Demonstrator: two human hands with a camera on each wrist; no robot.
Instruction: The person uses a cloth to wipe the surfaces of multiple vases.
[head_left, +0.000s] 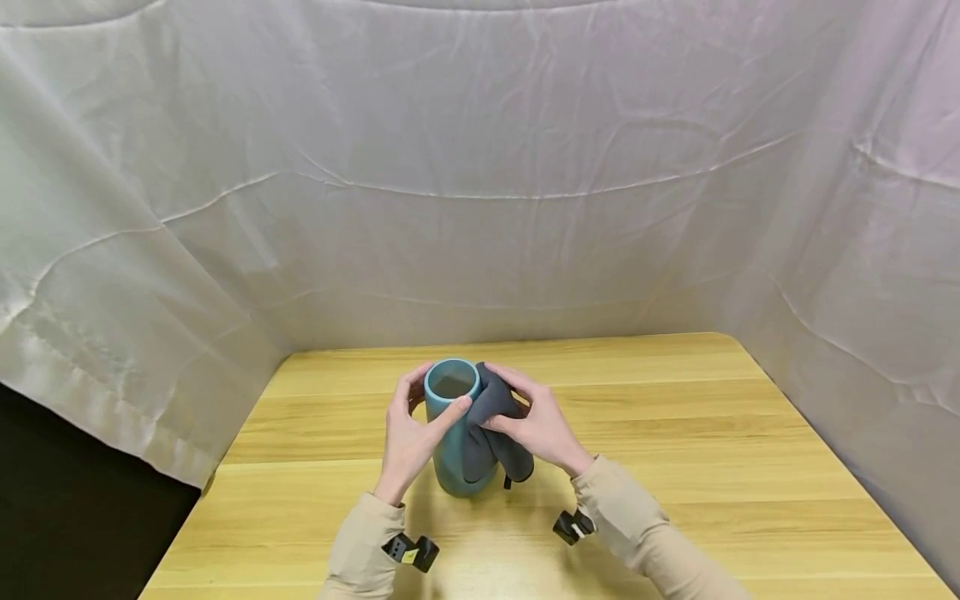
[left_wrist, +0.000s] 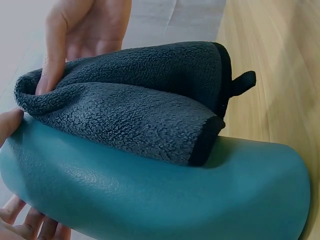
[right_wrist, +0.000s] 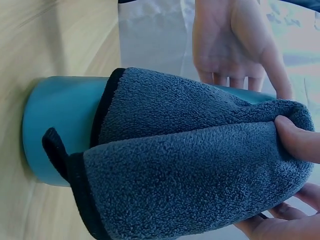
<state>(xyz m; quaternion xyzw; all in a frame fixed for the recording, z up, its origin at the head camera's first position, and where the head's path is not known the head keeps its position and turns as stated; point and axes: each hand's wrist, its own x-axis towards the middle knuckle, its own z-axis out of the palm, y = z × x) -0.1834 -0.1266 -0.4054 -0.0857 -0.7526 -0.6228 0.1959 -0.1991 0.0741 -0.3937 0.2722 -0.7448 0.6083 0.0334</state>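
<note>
A tall teal vase (head_left: 453, 454) with a round open mouth stands upright on the wooden table. My left hand (head_left: 408, 433) grips it near the rim, thumb on the near side and fingers curled round the far left. On its right side my right hand (head_left: 542, 421) pinches a dark grey cloth (head_left: 495, 417) between thumb and fingers, up by the rim. The fuzzy cloth (left_wrist: 125, 110) hangs folded down along the vase (left_wrist: 150, 195), its black-edged end and small black loop (right_wrist: 54, 150) toward the bottom. Part of the vase is hidden behind the cloth.
The light wooden table (head_left: 675, 433) spreads out on both sides of the vase. Pale hanging fabric (head_left: 480, 250) walls off the back and sides. A black area (head_left: 75, 500) lies beyond the table's left edge. Each wrist carries a small black camera (head_left: 573, 527).
</note>
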